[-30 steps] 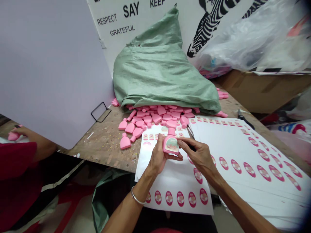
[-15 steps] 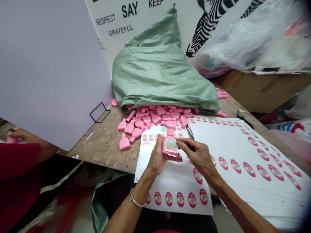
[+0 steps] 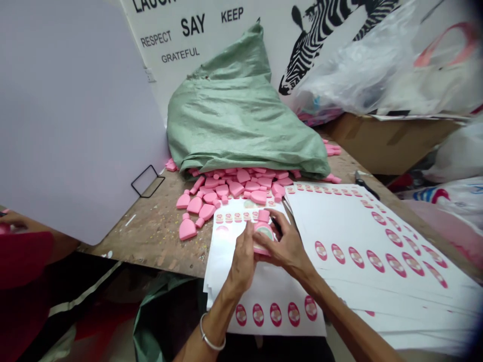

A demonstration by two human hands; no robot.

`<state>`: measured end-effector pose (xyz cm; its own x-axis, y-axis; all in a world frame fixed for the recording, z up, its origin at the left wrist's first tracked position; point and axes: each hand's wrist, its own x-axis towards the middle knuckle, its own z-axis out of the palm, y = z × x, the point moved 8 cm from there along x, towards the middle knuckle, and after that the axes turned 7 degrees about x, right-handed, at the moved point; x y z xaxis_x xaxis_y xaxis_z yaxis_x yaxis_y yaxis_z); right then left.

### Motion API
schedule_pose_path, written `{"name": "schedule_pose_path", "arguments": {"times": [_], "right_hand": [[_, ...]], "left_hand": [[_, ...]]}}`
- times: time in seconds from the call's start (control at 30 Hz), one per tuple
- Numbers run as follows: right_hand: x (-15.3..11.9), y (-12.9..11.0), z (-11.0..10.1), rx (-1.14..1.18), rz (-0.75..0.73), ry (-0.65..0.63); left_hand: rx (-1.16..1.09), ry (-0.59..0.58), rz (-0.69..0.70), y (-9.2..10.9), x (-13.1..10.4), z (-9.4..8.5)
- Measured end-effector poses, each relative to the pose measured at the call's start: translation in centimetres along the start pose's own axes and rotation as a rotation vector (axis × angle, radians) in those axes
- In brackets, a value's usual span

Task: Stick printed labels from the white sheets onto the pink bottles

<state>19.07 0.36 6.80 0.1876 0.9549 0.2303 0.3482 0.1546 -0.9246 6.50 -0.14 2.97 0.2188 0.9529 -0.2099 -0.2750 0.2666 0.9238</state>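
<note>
Now, just below the frame's centre, left hand [image 3: 243, 260] and right hand [image 3: 287, 245] grasp the bottle [image 3: 261, 225], the right also a dark tool [image 3: 277, 227]; right thumb over the label [image 3: 266, 230] should press evenly.

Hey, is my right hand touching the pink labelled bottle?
Touching: the head view shows the right hand with its thumb laid across the front of the pink labelled bottle.
</note>
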Motion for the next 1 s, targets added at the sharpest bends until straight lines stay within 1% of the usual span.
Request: {"name": "schedule_pose_path", "arguments": {"times": [0.03,0.07,0.13,0.17,0.2,0.27,0.33,0.43,0.47,0.5,0.53,0.57,0.63,0.7,0.73,0.77,0.8,0.83,0.87,0.9,0.93,1.0], "right_hand": [[0.1,0.3,0.0,0.016,0.026,0.001],[0.2,0.8,-0.2,0.029,0.064,0.011],[0.1,1.9,-0.6,0.08,0.153,-0.001],[-0.2,2.3,-0.5,0.112,0.19,-0.043],[-0.7,2.5,-0.2,0.138,0.212,-0.112],[-1.8,2.4,0.7,0.154,0.225,-0.238],[-2.9,2.3,1.1,0.139,0.245,-0.263],[-4.1,3.2,1.5,0.164,0.361,-0.256],[-4.4,3.5,1.9,0.176,0.389,-0.285],[-4.5,3.7,2.2,0.175,0.397,-0.323],[-4.5,3.8,2.4,0.16,0.38,-0.367],[-4.2,3.8,2.5,0.128,0.343,-0.4],[-3.4,3.7,2.5,0.022,0.251,-0.423],[-2.3,3.5,2.3,-0.082,0.176,-0.411],[-1.9,3.4,2.5,-0.119,0.152,-0.42],[-1.7,3.4,2.8,-0.153,0.132,-0.438],[-1.6,3.3,3.2,-0.192,0.113,-0.461],[-1.6,3.3,3.5,-0.256,0.102,-0.47],[-1.6,3.5,3.4,-0.354,0.101,-0.444],[-1.7,3.7,2.9,-0.481,0.107,-0.383],[-1.9,4.0,2.0,-0.622,0.114,-0.301],[-2.8,4.5,-0.2,-0.877,0.147,-0.144]], "left_hand": [[0.009,0.019,0.001,0.0,-0.4,-0.2],[0.016,0.009,0.007,0.1,-0.9,-0.1],[0.039,-0.041,0.029,0.5,-1.7,0.2],[0.062,-0.049,0.043,0.7,-1.9,0.2],[0.093,-0.038,0.059,0.7,-2.1,0.2],[0.136,-0.013,0.078,0.5,-2.3,0.3],[0.106,-0.072,0.048,-0.5,-2.0,1.3],[0.039,-0.198,-0.02,-1.9,-1.8,2.6],[0.041,-0.213,-0.029,-2.0,-1.9,2.5],[0.06,-0.212,-0.033,-1.9,-2.2,2.1],[0.096,-0.203,-0.04,-1.6,-2.7,1.3],[0.155,-0.187,-0.055,-1.3,-3.5,0.1],[0.365,-0.142,-0.122,-0.6,-6.0,-3.3],[0.711,-0.077,-0.214,-0.1,-9.3,-7.9],[0.913,-0.064,-0.302,-0.1,-11.1,-10.3],[1.112,-0.01,-0.379,0.2,-12.6,-12.9],[1.262,0.022,-0.468,0.3,-13.8,-15.1],[1.386,0.049,-0.504,0.7,-14.4,-16.9],[1.471,0.084,-0.501,1.2,-14.4,-18.2],[1.519,0.138,-0.464,1.8,-13.7,-19.2],[1.545,0.221,-0.391,2.7,-12.4,-19.8],[1.558,0.455,-0.228,4.7,-8.9,-20.5]]}}
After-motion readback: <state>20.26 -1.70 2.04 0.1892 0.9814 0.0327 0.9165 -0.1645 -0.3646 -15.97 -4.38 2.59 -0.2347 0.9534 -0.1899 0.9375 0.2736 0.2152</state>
